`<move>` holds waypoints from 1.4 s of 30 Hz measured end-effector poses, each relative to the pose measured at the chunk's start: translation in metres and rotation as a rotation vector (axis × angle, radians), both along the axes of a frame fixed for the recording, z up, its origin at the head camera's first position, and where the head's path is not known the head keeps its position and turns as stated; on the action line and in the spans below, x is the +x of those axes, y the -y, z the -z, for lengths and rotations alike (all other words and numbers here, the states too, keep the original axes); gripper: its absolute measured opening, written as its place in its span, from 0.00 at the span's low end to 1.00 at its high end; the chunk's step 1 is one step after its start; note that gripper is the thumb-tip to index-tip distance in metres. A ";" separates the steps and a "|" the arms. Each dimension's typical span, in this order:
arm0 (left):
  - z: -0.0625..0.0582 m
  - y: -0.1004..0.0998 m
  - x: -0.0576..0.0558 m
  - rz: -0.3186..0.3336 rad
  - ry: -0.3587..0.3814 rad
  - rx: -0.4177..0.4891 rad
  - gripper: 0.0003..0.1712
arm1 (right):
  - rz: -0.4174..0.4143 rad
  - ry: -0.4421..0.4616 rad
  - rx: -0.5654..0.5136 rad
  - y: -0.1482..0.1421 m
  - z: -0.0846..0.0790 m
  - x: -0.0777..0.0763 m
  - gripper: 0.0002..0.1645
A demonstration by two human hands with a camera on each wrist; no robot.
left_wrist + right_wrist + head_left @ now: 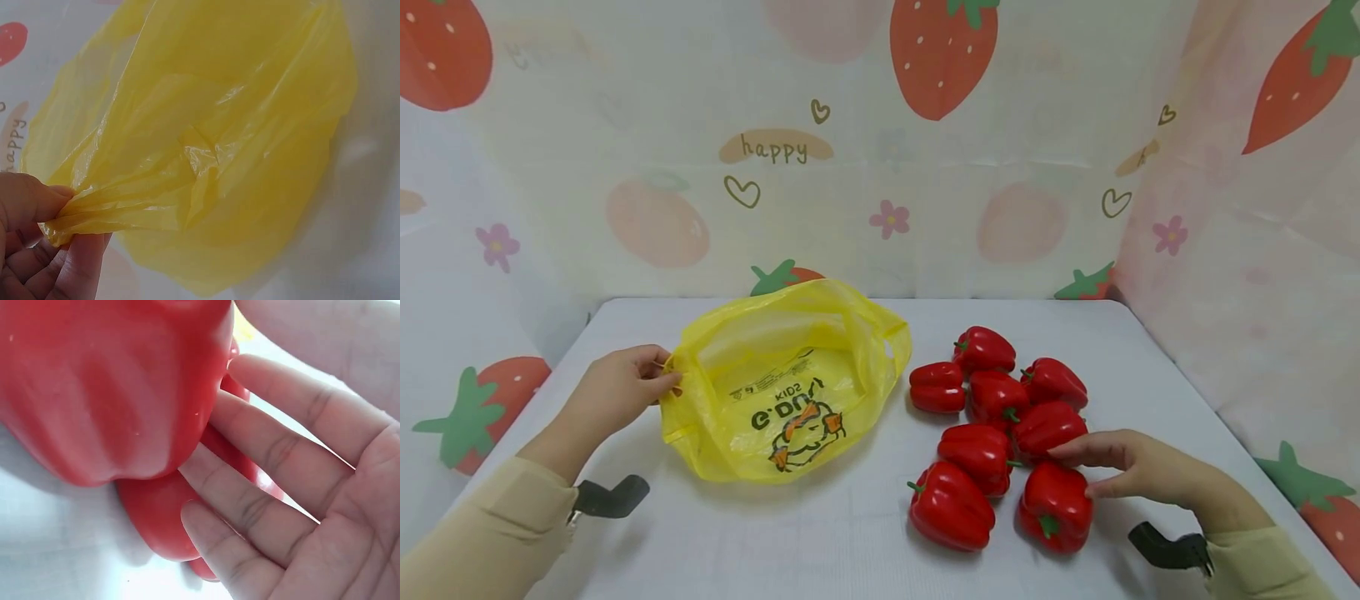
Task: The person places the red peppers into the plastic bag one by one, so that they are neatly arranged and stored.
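Observation:
My left hand (625,385) pinches the left edge of a yellow plastic bag (700,433), whose mouth gapes toward me above the table. In the left wrist view the thumb and fingers bunch the film (125,206) between them. On the right lies a group of several shiny red bell peppers with green stems. At the nearest right pepper (1054,508), my right hand (1150,471) has its thumb at the side and its fingers behind. The right wrist view shows those fingers (281,456) fairly straight beside the large pepper (112,394), with others behind it.
A white-covered table (820,533) carries everything. The nearest pepper on the left of the group (951,508) lies beside the one at my hand. A patterned cloth (850,183) with strawberries and hearts stands along the back and sides.

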State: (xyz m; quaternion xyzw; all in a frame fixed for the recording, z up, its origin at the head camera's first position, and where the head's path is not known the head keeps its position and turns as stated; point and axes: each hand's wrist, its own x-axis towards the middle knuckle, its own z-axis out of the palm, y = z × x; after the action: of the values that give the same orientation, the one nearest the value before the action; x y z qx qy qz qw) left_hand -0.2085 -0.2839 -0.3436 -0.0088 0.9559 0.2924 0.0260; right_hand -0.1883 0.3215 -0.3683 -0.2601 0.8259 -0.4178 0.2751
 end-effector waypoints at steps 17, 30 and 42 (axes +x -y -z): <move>-0.002 -0.001 -0.001 0.002 -0.004 0.009 0.15 | -0.027 0.086 0.009 -0.004 0.009 0.002 0.33; -0.001 0.000 0.000 0.013 -0.005 -0.003 0.13 | -0.035 0.186 -0.055 0.006 0.030 0.003 0.40; 0.000 -0.001 -0.001 0.006 -0.003 -0.003 0.13 | -0.035 0.201 -0.117 0.007 0.030 0.000 0.34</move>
State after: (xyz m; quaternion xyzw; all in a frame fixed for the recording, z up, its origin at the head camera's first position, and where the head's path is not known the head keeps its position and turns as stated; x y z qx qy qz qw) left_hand -0.2096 -0.2825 -0.3439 -0.0053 0.9565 0.2907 0.0254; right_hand -0.1883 0.3150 -0.3983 -0.2468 0.7637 -0.4845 0.3480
